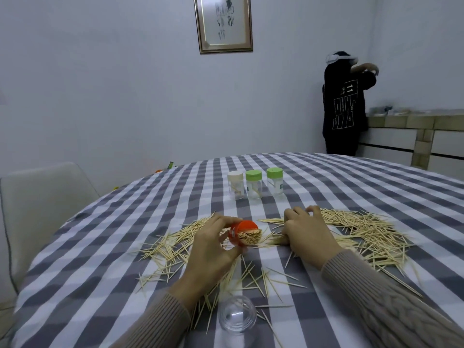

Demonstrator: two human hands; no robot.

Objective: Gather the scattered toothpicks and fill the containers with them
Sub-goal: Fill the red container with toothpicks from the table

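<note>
Clear dome [237,315] nearest; L hand [213,249] holds orange container [242,233], "11" on bystander's top [349,88].

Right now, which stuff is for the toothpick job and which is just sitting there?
For the job: scattered toothpicks, orange container, three capped jars, clear cup, left hand, right hand.

Just there: picture frame, chair, person in black.

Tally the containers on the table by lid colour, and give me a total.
Green lid: 2
White lid: 1
Orange lid: 1, the container held by the left hand
No lid, clear: 1
Total: 5
</note>
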